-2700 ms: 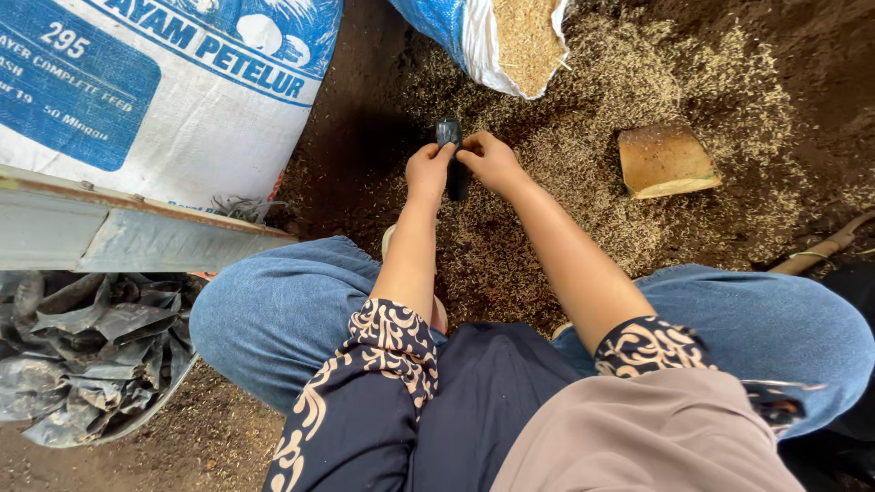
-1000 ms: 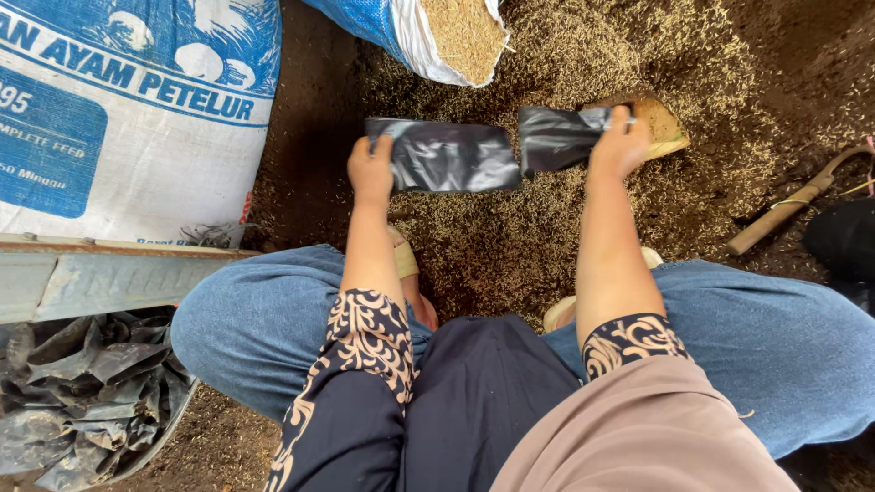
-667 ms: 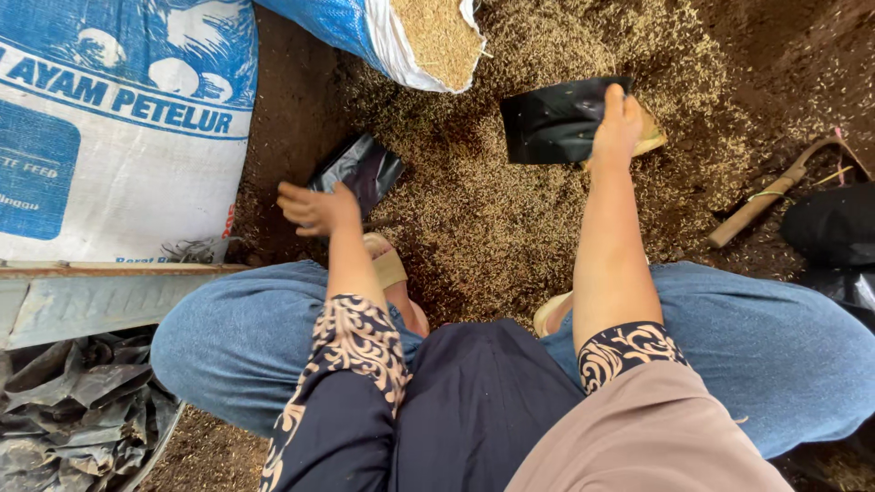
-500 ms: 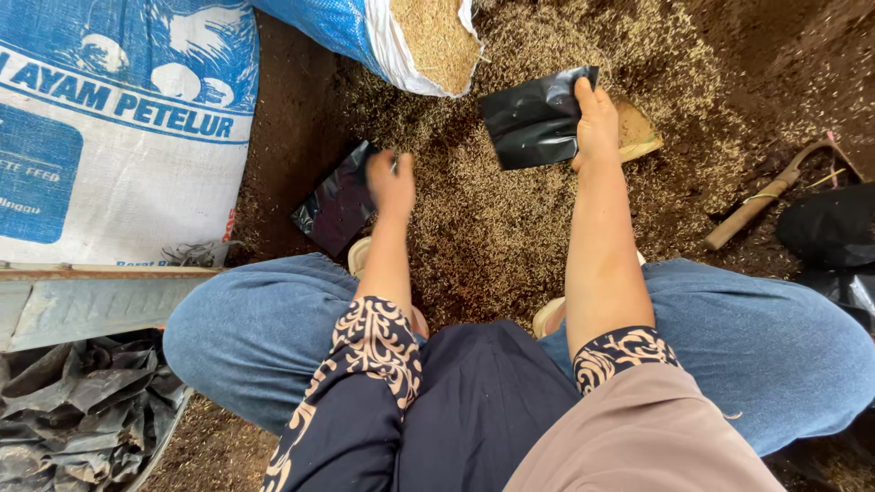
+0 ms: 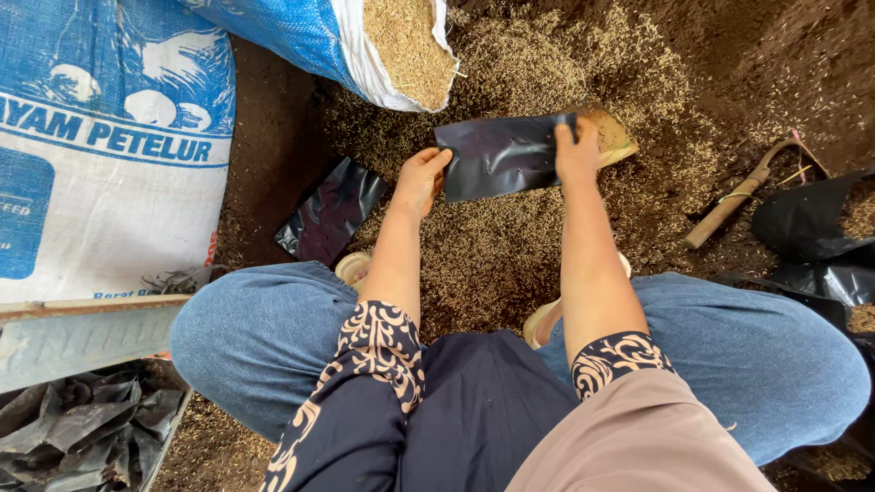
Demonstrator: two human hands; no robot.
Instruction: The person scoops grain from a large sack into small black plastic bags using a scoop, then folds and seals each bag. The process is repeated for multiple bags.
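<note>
Black plastic bag [image 5: 499, 157]: a flat black planting bag with small punched holes, held stretched between both hands above a ground strewn with husks
Left hand [image 5: 421, 179]: fingers closed on the bag's left edge, thumb side up; the bag runs off to the right of this hand
Right hand [image 5: 577, 151]: pinching the bag's right end from above, fingers curled over the top edge; the bag extends leftward from it
Second black bag [image 5: 331, 210]: lying flat on the dark soil just left of the left hand and slightly nearer the person, apart from it
Open sack [image 5: 374, 41]: blue and white woven sack lying on its side beyond the left hand, its mouth full of pale husk
Husk pile [image 5: 510, 246]: spread over the ground under and around both hands
Wooden scoop [image 5: 612, 137]: tan piece partly hidden behind the right hand and the held bag, resting on the husks
Wooden-handled tool [image 5: 740, 193]: lying on the soil well to the right of the right hand
Filled black bags [image 5: 816, 228]: at the far right edge, one showing husk inside
Large feed sack [image 5: 100, 146]: white and blue, standing far left of the left hand
Crumpled black bags [image 5: 77, 437]: heaped in a tray at lower left, beside the person's knee
Person: seated, blue jeans, dark patterned cuffs on both forearms
</note>
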